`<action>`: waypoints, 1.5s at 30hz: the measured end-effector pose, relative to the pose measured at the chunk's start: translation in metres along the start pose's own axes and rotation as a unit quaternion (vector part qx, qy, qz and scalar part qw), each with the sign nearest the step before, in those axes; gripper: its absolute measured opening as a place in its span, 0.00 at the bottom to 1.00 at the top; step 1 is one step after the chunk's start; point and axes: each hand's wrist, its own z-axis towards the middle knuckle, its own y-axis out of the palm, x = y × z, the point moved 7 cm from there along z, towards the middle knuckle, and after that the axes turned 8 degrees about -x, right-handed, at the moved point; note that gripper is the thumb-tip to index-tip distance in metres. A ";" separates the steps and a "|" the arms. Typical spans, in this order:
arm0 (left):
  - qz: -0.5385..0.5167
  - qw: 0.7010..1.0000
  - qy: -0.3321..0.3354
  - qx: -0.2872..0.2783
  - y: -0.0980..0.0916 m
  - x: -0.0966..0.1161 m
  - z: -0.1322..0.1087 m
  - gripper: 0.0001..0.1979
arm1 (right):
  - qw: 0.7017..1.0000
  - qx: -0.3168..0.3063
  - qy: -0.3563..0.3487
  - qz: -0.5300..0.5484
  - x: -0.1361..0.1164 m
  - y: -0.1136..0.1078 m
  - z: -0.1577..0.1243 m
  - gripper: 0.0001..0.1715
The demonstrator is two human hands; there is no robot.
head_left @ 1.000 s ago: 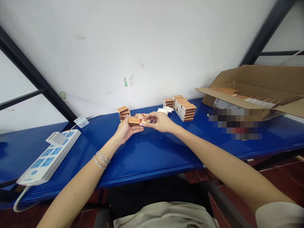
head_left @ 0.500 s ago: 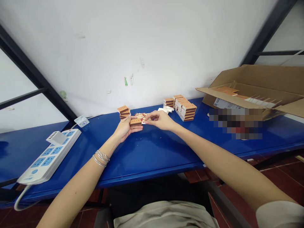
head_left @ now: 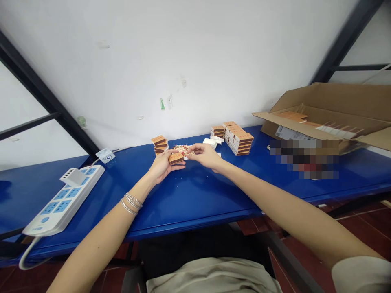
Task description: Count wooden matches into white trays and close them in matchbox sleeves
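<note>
My left hand (head_left: 161, 167) is closed round an orange-topped matchbox (head_left: 176, 159), thumb on top and fingers beneath. A bit of white shows at the box's right end, perhaps its inner tray. Close against that end, my right hand (head_left: 207, 156) has thumb and forefinger pinched together; what lies between them is too small to make out. Behind both hands is a loose heap of red-tipped matches (head_left: 181, 149), partly covered by my fingers. A short stack of matchboxes (head_left: 159, 141) stands just left of the heap.
Right of the heap lie white trays (head_left: 210, 142) and stacked matchboxes (head_left: 240, 141). An open cardboard box (head_left: 342, 101) stands at the far right, a blurred patch before it. A white power strip (head_left: 65, 201) lies left on the blue table (head_left: 189, 203), against a white wall.
My left hand has tilted the matchbox slightly, and its right end shows less white. My right hand has stayed close to that end, shifting only a little.
</note>
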 end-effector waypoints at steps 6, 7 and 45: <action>0.009 0.999 0.004 -0.036 0.006 -0.003 0.000 0.11 | 0.999 0.028 0.028 0.027 0.003 0.004 -0.002 0.08; 0.009 0.999 0.002 -0.040 0.007 -0.004 0.000 0.11 | 0.999 0.029 0.028 0.033 0.003 0.004 -0.002 0.08; -0.055 0.997 0.011 -0.046 0.026 -0.007 -0.009 0.13 | 0.992 0.027 0.090 0.083 0.010 0.007 -0.004 0.08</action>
